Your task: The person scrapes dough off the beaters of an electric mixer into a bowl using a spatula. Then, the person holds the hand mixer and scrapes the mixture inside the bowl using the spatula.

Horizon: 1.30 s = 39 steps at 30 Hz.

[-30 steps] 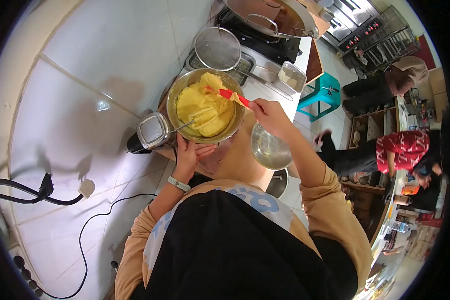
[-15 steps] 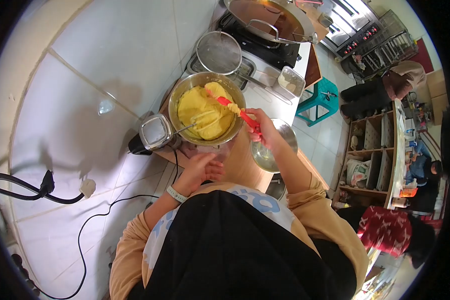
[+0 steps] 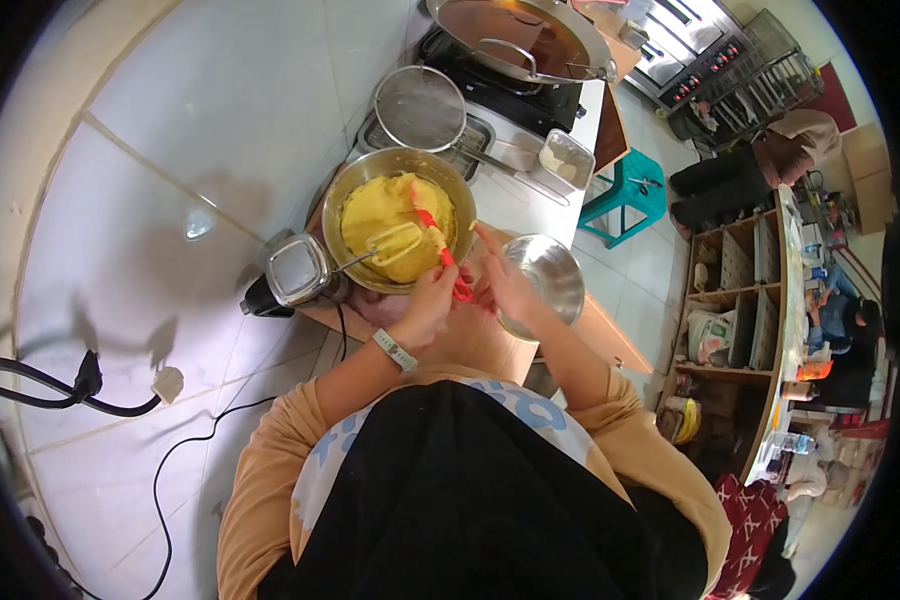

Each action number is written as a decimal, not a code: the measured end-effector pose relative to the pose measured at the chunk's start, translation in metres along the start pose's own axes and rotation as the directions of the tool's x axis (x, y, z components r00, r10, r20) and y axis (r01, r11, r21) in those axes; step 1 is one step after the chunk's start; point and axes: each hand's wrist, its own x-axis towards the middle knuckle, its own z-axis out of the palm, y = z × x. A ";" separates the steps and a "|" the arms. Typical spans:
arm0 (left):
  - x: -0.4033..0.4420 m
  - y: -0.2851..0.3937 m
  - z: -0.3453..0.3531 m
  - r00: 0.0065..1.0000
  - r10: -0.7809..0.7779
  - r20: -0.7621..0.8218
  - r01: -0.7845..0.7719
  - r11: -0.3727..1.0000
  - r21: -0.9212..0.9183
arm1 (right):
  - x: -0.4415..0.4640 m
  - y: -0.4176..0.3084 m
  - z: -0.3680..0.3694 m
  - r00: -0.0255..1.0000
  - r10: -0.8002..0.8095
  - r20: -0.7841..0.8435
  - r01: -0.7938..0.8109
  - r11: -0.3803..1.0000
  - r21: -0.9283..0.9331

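A metal bowl (image 3: 336,237) holds thick yellow batter (image 3: 375,208). The mixer (image 3: 298,270) rests at the bowl's left side, its beaters in the batter. My left hand (image 3: 429,306) is closed on the red spatula (image 3: 448,262) at the bowl's near right edge; the spatula's head lies in the batter. Just to the right, my right hand (image 3: 505,285) has its fingers apart, with a bit of batter on a fingertip, and holds nothing. An emptier metal bowl (image 3: 560,278) is beside my right hand.
Behind the bowl are a strainer (image 3: 420,108), a small container (image 3: 567,160) and a large pan (image 3: 518,42) on a stove. A teal stool (image 3: 635,195) stands at the right. Several people are farther right. A black cord (image 3: 160,490) hangs at the left.
My left hand has risen from below the bowl and taken hold of the spatula. My right hand has let go of it. The person in red has moved lower in view.
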 end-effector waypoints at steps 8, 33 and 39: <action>-0.018 0.020 -0.004 0.998 -0.067 0.018 0.064 0.990 0.127 | 0.041 -0.012 -0.003 0.985 -0.102 0.142 0.132 -0.097 -0.987; -0.022 0.007 -0.021 0.964 0.263 0.034 -0.192 0.602 0.775 | -0.025 -0.038 -0.016 0.893 -0.337 0.298 0.440 0.792 -0.424; -0.028 0.013 -0.011 0.948 0.312 0.065 -0.165 0.307 0.937 | -0.023 -0.037 0.000 0.937 -0.203 0.286 0.340 0.727 -0.596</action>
